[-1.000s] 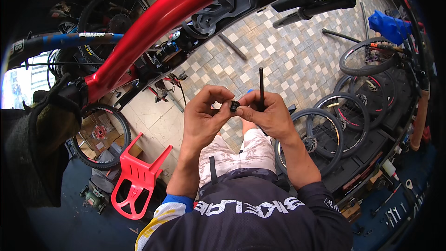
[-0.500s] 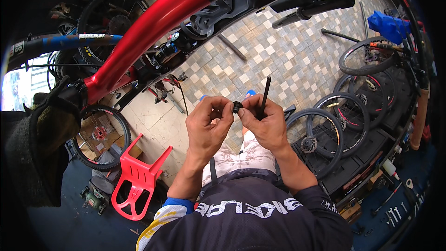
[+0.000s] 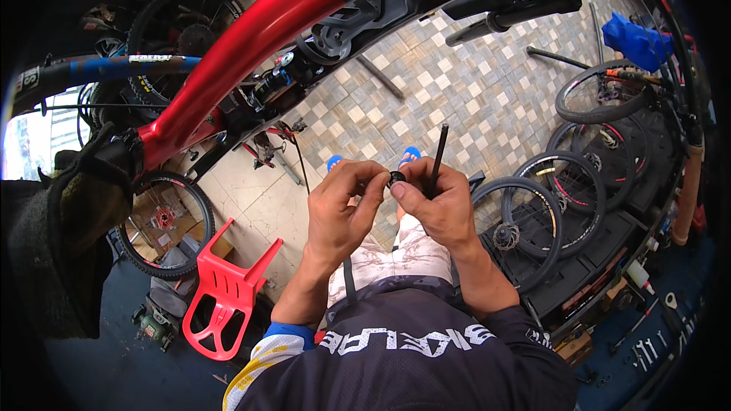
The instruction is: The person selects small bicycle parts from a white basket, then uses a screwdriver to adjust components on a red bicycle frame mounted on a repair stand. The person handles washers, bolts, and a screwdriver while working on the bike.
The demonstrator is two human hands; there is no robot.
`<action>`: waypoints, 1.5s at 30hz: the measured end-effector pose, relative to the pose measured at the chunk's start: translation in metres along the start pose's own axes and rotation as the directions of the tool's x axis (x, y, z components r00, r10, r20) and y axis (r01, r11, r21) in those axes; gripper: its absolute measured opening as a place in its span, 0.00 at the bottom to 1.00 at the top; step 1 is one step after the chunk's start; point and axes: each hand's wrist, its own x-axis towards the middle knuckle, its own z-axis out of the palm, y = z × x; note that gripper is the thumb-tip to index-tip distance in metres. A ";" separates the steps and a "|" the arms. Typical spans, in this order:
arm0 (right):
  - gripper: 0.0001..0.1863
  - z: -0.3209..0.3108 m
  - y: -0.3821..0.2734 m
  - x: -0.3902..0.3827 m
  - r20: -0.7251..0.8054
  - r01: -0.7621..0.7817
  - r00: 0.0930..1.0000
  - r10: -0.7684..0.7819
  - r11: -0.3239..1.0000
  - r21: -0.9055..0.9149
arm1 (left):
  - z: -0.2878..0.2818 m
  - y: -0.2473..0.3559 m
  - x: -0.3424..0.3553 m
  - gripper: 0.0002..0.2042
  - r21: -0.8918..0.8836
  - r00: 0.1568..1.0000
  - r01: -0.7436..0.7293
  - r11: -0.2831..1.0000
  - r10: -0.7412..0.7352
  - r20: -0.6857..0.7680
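Observation:
Both hands meet in front of my body over a small, round black part (image 3: 395, 178), whose exact kind I cannot make out. My left hand (image 3: 340, 209) pinches one side of it between thumb and fingertips. On the other side, the thumb and forefinger of my right hand (image 3: 442, 213) grip it too. A thin black rod (image 3: 440, 150) also sticks up, slightly tilted, out of my right hand; its lower end is hidden in the fingers. Beyond the hands, a red and black bicycle frame (image 3: 263, 19) runs across the upper left, apart from them.
A red plastic chair (image 3: 222, 289) lies at lower left beside a bicycle wheel (image 3: 166, 224). Several wheels (image 3: 560, 213) lie on black cases at the right, near tools (image 3: 647, 354). A dark cloth (image 3: 61, 251) hangs at far left. A tube (image 3: 381, 78) lies on the tiled floor.
Both hands have shifted slightly to the right with the small black part, which has turned a little. The rod has moved slightly right with the right hand.

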 end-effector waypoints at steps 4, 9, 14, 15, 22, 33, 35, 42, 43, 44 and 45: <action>0.10 0.000 -0.002 0.002 0.047 -0.041 0.998 0.032 0.976 0.213 | -0.004 -0.003 -0.005 0.07 -0.423 0.968 0.249 0.871 -0.241 0.072; 0.13 -0.006 -0.003 0.003 0.131 -0.145 0.986 0.107 0.933 0.329 | -0.005 -0.011 -0.005 0.11 -0.522 0.962 0.265 0.811 -0.259 0.086; 0.12 -0.005 -0.003 0.003 0.153 -0.131 0.985 0.079 0.921 0.366 | 0.000 -0.012 -0.005 0.13 -0.397 0.999 0.048 0.916 -0.036 0.038; 0.13 -0.005 -0.003 0.003 0.151 -0.133 0.985 0.084 0.926 0.355 | -0.001 -0.013 -0.005 0.14 -0.339 1.000 0.003 0.941 0.004 0.022; 0.14 -0.001 -0.007 -0.002 0.080 -0.085 0.994 0.069 0.971 0.224 | -0.010 -0.011 -0.001 0.15 0.080 0.953 -0.303 0.950 0.300 0.051; 0.13 0.003 0.003 0.004 0.080 -0.099 0.993 0.085 0.976 0.192 | -0.006 -0.013 -0.004 0.21 -0.012 0.978 -0.164 0.986 0.164 0.131; 0.13 0.004 0.012 0.010 0.056 -0.031 0.998 0.030 0.999 0.020 | -0.007 -0.024 -0.003 0.18 -0.057 0.986 -0.106 0.993 0.113 0.123; 0.19 0.010 0.028 0.025 0.005 0.183 0.980 -0.199 0.889 -0.421 | -0.008 -0.100 0.007 0.13 -0.801 0.863 0.419 0.428 -0.461 0.206; 0.17 0.009 0.027 0.025 0.016 0.117 0.992 -0.125 0.868 -0.482 | -0.010 -0.111 0.012 0.14 -0.852 0.823 0.415 0.318 -0.531 0.203; 0.17 0.011 0.029 0.024 0.029 0.128 0.991 -0.132 0.837 -0.532 | -0.010 -0.121 0.016 0.15 -0.894 0.775 0.399 0.205 -0.596 0.209; 0.16 0.013 0.035 0.023 0.043 0.138 0.989 -0.139 0.803 -0.580 | -0.010 -0.132 0.019 0.17 -0.895 0.765 0.399 0.199 -0.611 0.206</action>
